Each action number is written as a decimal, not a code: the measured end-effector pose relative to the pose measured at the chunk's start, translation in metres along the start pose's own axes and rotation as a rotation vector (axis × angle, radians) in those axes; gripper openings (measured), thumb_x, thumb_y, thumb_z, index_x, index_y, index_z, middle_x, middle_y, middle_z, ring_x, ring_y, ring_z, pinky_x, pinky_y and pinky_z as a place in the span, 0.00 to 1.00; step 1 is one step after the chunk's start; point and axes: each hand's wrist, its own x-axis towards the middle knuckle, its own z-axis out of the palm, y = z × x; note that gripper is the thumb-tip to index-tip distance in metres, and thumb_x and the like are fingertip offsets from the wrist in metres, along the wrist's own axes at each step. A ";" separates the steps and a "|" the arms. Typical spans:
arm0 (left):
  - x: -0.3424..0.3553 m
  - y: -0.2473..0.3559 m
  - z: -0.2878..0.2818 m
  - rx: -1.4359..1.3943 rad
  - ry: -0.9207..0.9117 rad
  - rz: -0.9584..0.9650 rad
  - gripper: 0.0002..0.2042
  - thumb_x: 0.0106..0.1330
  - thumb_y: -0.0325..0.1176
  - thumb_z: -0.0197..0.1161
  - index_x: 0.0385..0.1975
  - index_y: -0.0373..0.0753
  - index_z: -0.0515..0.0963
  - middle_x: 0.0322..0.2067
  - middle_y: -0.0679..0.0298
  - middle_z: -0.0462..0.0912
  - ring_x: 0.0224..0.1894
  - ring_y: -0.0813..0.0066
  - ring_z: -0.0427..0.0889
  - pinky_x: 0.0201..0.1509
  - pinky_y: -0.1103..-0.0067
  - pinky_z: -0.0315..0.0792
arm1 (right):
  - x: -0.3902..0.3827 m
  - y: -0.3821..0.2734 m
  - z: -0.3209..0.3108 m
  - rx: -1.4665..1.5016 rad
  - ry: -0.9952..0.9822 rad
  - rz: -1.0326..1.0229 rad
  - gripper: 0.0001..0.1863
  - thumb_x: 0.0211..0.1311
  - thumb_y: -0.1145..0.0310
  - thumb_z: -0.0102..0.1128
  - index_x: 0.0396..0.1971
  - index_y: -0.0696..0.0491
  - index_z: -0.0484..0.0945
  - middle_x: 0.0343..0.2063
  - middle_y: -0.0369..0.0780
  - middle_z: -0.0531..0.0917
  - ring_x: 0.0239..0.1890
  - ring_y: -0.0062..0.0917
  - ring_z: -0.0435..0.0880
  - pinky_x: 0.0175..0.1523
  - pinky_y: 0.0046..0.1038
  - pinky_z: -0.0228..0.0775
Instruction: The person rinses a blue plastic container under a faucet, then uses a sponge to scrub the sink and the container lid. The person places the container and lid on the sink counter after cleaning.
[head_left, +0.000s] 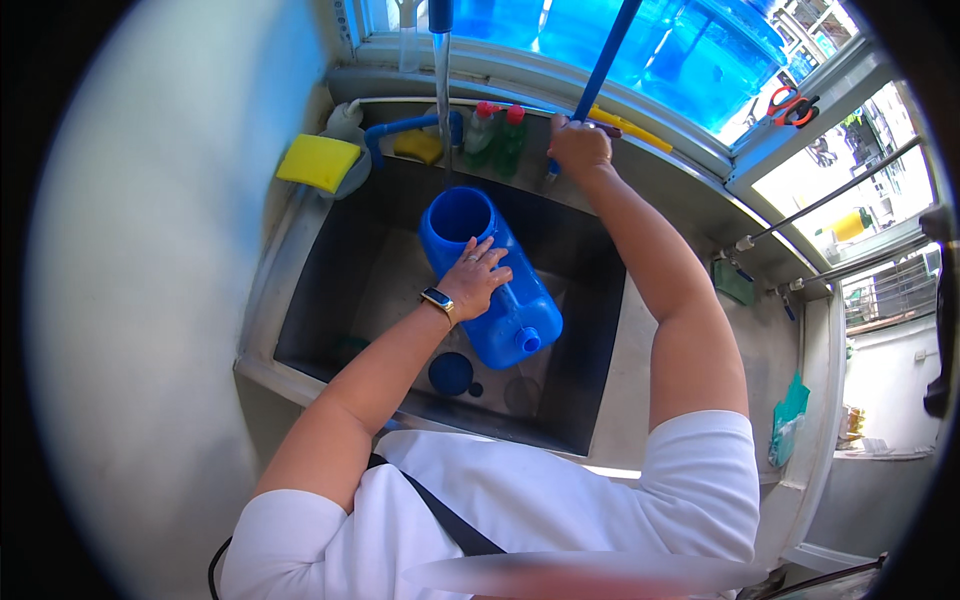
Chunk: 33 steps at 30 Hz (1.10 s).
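A blue plastic jug [530,290] lies tilted over the sink [345,265], its wide round mouth toward the far side and a small spout toward me. My left hand [475,280], with a watch on the wrist, is closed over the jug's handle. Water [444,110] runs down from a blue pipe end at the top, just behind the wide mouth. My right hand [582,147] is wrapped round the lower end of a slanted blue pipe [608,60] at the back ledge; any valve under the fingers is hidden. On the sink floor lie a round dark-blue lid [451,373] and a smaller cap [476,389].
Along the back ledge stand a yellow sponge [318,162] on a container, a bent blue pipe [400,124] and a green bottle with a red cap [510,140]. Red-handled scissors [793,107] hang by the window. A counter [660,370] borders the sink's right side.
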 end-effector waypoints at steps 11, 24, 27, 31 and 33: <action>-0.006 -0.011 0.008 -0.052 0.108 0.038 0.17 0.59 0.22 0.59 0.47 0.47 0.79 0.66 0.56 0.66 0.74 0.50 0.54 0.77 0.54 0.42 | 0.002 -0.012 0.031 0.065 0.015 0.044 0.11 0.66 0.67 0.48 0.47 0.50 0.69 0.25 0.44 0.84 0.25 0.41 0.87 0.27 0.45 0.77; -0.043 -0.048 -0.003 -0.222 0.799 -0.193 0.23 0.57 0.28 0.69 0.53 0.42 0.72 0.51 0.52 0.73 0.56 0.51 0.72 0.63 0.62 0.67 | -0.109 -0.156 -0.046 0.742 -0.636 0.552 0.55 0.65 0.28 0.35 0.74 0.61 0.39 0.54 0.60 0.77 0.58 0.50 0.77 0.61 0.44 0.70; -0.059 -0.065 -0.008 -0.363 0.561 -0.386 0.21 0.59 0.28 0.68 0.52 0.39 0.72 0.51 0.53 0.74 0.52 0.58 0.76 0.59 0.68 0.73 | -0.097 -0.159 -0.020 0.883 -0.579 0.718 0.57 0.63 0.27 0.37 0.73 0.61 0.39 0.54 0.59 0.78 0.57 0.48 0.79 0.61 0.41 0.70; -0.094 -0.090 -0.017 -0.605 0.363 -0.452 0.24 0.65 0.40 0.67 0.58 0.37 0.71 0.53 0.50 0.77 0.53 0.63 0.79 0.57 0.72 0.74 | -0.112 -0.139 -0.012 1.058 -0.651 0.740 0.49 0.61 0.43 0.50 0.73 0.59 0.46 0.54 0.57 0.78 0.58 0.49 0.77 0.62 0.41 0.69; -0.121 -0.111 -0.020 -0.744 0.367 -0.610 0.26 0.68 0.49 0.64 0.58 0.36 0.72 0.54 0.52 0.77 0.54 0.68 0.78 0.58 0.74 0.72 | -0.135 -0.128 -0.034 1.097 -0.596 0.512 0.47 0.59 0.46 0.53 0.73 0.54 0.50 0.55 0.55 0.78 0.59 0.50 0.76 0.63 0.41 0.67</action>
